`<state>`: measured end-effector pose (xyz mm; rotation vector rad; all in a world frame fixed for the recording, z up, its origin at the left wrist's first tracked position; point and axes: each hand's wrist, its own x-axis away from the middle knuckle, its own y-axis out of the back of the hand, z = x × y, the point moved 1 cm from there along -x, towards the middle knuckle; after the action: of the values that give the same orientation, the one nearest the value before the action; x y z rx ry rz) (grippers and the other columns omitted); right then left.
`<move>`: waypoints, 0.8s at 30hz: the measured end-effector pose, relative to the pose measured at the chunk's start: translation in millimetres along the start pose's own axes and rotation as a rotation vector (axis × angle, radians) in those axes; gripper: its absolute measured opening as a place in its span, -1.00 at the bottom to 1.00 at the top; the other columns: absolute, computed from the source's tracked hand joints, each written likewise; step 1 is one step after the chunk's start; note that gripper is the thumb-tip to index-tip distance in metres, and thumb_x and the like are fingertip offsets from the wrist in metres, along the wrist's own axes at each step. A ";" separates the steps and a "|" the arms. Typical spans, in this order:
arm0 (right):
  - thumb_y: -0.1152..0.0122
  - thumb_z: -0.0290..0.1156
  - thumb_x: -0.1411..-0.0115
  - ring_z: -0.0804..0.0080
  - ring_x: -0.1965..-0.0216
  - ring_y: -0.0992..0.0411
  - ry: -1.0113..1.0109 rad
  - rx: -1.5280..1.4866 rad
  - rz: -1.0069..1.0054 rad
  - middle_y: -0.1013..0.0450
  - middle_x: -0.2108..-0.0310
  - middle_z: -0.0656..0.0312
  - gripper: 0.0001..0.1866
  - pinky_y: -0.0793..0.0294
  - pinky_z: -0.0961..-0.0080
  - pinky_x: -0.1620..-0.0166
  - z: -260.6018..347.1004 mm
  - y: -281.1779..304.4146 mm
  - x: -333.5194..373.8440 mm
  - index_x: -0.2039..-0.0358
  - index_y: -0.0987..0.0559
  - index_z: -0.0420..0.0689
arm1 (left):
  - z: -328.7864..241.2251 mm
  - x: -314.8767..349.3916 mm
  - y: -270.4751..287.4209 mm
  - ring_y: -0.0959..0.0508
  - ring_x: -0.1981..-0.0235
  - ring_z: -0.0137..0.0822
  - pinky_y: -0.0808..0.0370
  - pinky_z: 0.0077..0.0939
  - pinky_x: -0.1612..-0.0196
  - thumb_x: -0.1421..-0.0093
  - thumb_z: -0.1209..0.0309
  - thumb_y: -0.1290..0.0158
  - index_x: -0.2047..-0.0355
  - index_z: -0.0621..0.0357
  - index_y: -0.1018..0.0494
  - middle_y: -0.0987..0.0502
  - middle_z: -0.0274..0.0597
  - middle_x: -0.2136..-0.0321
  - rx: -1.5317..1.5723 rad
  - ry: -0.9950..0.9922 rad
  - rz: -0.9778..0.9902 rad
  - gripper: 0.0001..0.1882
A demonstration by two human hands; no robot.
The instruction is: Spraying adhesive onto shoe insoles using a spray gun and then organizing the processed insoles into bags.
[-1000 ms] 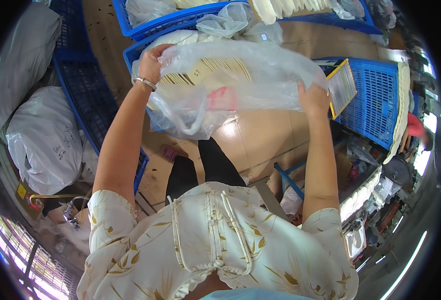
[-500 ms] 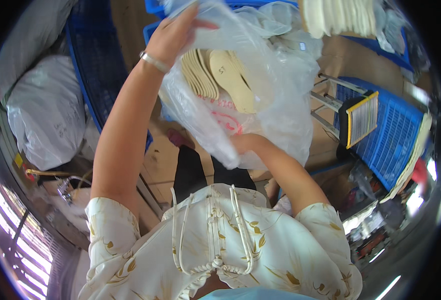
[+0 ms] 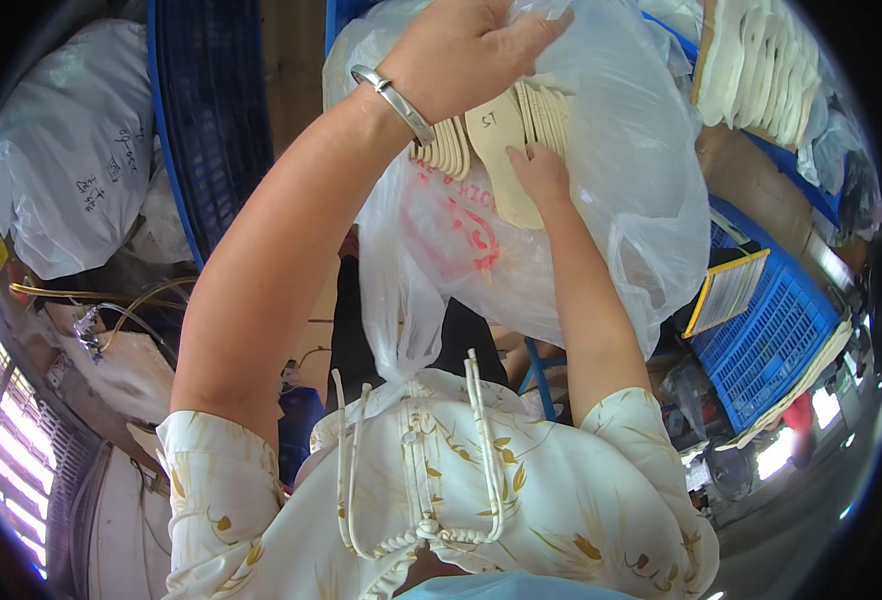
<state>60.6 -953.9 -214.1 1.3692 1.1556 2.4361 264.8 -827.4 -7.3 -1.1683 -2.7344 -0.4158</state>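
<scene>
In front of me lies a translucent plastic bag (image 3: 636, 210) with red print, its mouth spread wide. Inside are stacks of cream shoe insoles (image 3: 444, 150), and one marked insole (image 3: 496, 130) lies on top, sole face up. My left hand (image 3: 456, 55), with a silver bangle at the wrist, reaches over the bag and has its fingers closed on the upper edge of the film. My right hand (image 3: 543, 172) is inside the bag, thumb and fingers at the right edge of the top insole. Some of its fingers are hidden.
More pale insoles (image 3: 761, 65) stand in a row at the far right. A blue crate (image 3: 766, 335) with a yellow-edged panel (image 3: 726, 290) stands below them. At left are a tall blue crate (image 3: 211, 120) and a stuffed white sack (image 3: 76, 150).
My right hand has moved from the bag's near side up to the top insole. My left hand has shifted right across the bag, still on the film. The whole view has shifted.
</scene>
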 end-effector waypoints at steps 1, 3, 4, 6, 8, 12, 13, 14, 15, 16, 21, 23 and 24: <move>-0.17 0.07 -0.03 -0.06 0.12 -0.46 -0.002 0.008 0.002 -0.48 0.20 -0.20 -0.38 -0.41 0.21 0.02 -1.9 -2.3 0.2 0.20 -0.54 -0.32 | -5.4 1.7 1.3 -0.38 0.67 -0.48 -0.32 -0.49 0.58 -0.23 0.14 -0.03 0.36 0.35 -0.52 -0.43 -0.24 0.74 -0.097 0.016 0.011 -0.58; -0.18 0.10 -0.03 -0.03 0.05 -0.44 -0.122 0.056 0.132 -0.46 0.12 -0.20 -0.30 -0.39 0.25 -0.02 -8.8 -18.7 -2.9 0.10 -0.49 -0.34 | -20.0 6.1 10.2 -0.42 0.62 -0.45 -0.36 -0.47 0.52 -0.19 0.18 -0.07 0.28 0.38 -0.48 -0.47 -0.18 0.66 -0.055 0.086 0.071 -0.60; -0.18 0.10 -0.03 -0.03 0.05 -0.44 -0.117 0.060 0.134 -0.46 0.12 -0.20 -0.30 -0.39 0.25 -0.02 -12.7 -23.8 -7.4 0.10 -0.49 -0.34 | -24.2 9.0 13.8 -0.45 0.56 -0.42 -0.40 -0.46 0.46 -0.16 0.22 -0.12 0.21 0.40 -0.45 -0.52 -0.12 0.57 -0.021 0.149 0.128 -0.59; -0.11 0.07 -0.11 0.02 -0.03 -0.39 -0.042 -0.074 0.173 -0.40 0.00 -0.14 -0.28 -0.33 0.35 -0.08 -18.9 -32.4 -18.3 -0.04 -0.40 -0.34 | -20.0 16.5 13.7 -0.47 0.46 -0.40 -0.42 -0.46 0.37 -0.14 0.26 -0.13 0.11 0.39 -0.39 -0.52 -0.07 0.45 -0.017 0.005 0.046 -0.56; -0.12 0.06 -0.11 0.06 -0.07 -0.36 0.000 -0.269 0.175 -0.37 -0.05 -0.10 -0.27 -0.29 0.35 -0.10 -27.0 -41.5 -28.9 -0.08 -0.36 -0.33 | -25.0 26.4 15.7 -0.49 0.36 -0.38 -0.44 -0.46 0.28 -0.12 0.30 -0.14 0.02 0.38 -0.33 -0.53 -0.02 0.33 -0.012 -0.134 -0.029 -0.50; -0.14 0.07 -0.10 0.20 -0.13 -0.30 -0.047 -0.367 0.151 -0.31 -0.13 0.02 -0.21 -0.22 0.38 -0.16 -44.0 -54.9 -57.6 -0.17 -0.28 -0.29 | -25.3 52.0 33.0 -0.43 0.05 -0.26 -0.31 -0.38 -0.03 -0.12 0.34 -0.13 -0.22 0.28 -0.10 -0.42 0.02 0.05 0.161 -0.269 -0.025 -0.29; -0.14 0.07 -0.10 0.20 -0.13 -0.30 -0.040 -0.362 0.168 -0.31 -0.13 0.02 -0.21 -0.22 0.38 -0.16 -44.1 -54.6 -62.7 -0.17 -0.28 -0.29 | -19.9 60.2 39.6 -0.39 -0.03 -0.18 -0.22 -0.29 -0.14 -0.11 0.35 -0.13 -0.27 0.26 -0.04 -0.42 0.02 0.02 0.236 -0.227 -0.119 -0.23; -0.15 0.07 -0.10 0.22 -0.13 -0.30 -0.054 -0.386 0.233 -0.31 -0.13 0.01 -0.19 -0.22 0.40 -0.16 -42.2 -48.8 -65.2 -0.19 -0.25 -0.29 | -22.3 73.3 49.7 -0.45 0.17 -0.26 -0.34 -0.42 0.03 -0.21 0.24 0.03 -0.10 0.32 -0.24 -0.49 -0.03 0.19 0.102 -0.190 -0.338 -0.47; -0.16 0.07 -0.10 0.24 -0.13 -0.30 -0.071 -0.409 0.297 -0.32 -0.12 0.00 -0.16 -0.22 0.41 -0.16 -39.6 -45.4 -66.3 -0.20 -0.23 -0.30 | -27.8 90.6 58.8 -0.51 0.38 -0.33 -0.47 -0.56 0.20 -0.30 0.14 0.18 0.06 0.37 -0.45 -0.55 -0.09 0.36 -0.035 -0.150 -0.553 -0.50; -0.16 0.07 -0.10 0.24 -0.13 -0.30 -0.077 -0.396 0.304 -0.32 -0.12 0.00 -0.16 -0.22 0.41 -0.16 -41.6 -40.8 -63.9 -0.20 -0.23 -0.30 | -27.9 107.8 59.5 -0.51 0.38 -0.33 -0.47 -0.56 0.20 -0.30 0.14 0.18 0.06 0.37 -0.45 -0.55 -0.09 0.36 -0.026 -0.139 -0.558 -0.50; -0.23 0.15 -0.02 0.24 -0.10 -0.33 -0.207 -0.543 0.492 -0.34 -0.09 0.00 -0.09 -0.27 0.42 -0.12 -19.4 -27.0 -38.5 -0.16 -0.27 -0.35 | -27.2 200.7 12.6 -0.52 0.21 -0.25 -0.52 -0.37 0.16 -0.19 0.55 0.09 0.12 0.33 -0.37 -0.48 -0.03 0.23 0.758 -0.313 -0.678 -0.75; -0.26 0.15 0.01 0.25 -0.08 -0.34 -0.159 -0.513 0.495 -0.35 -0.08 0.01 -0.08 -0.28 0.42 -0.11 -5.2 -22.6 -34.8 -0.15 -0.28 -0.33 | -24.4 193.6 -45.0 -0.46 0.11 -0.40 -0.44 -0.49 0.09 -0.19 0.62 0.08 0.05 0.30 -0.34 -0.42 -0.09 0.08 0.734 0.118 -0.335 -0.71; -0.28 0.15 0.03 0.25 -0.07 -0.35 -0.129 -0.487 0.479 -0.36 -0.07 0.02 -0.08 -0.30 0.43 -0.10 -9.6 -20.3 -33.1 -0.14 -0.30 -0.32 | -16.7 184.2 -72.5 -0.44 0.06 -0.40 -0.42 -0.50 0.05 -0.19 0.60 0.08 -0.01 0.29 -0.30 -0.42 -0.10 0.06 0.842 0.366 -0.240 -0.66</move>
<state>67.5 -959.6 -253.1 1.7342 0.1798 2.6170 85.7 -754.1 37.4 -0.4834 -2.3077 0.4353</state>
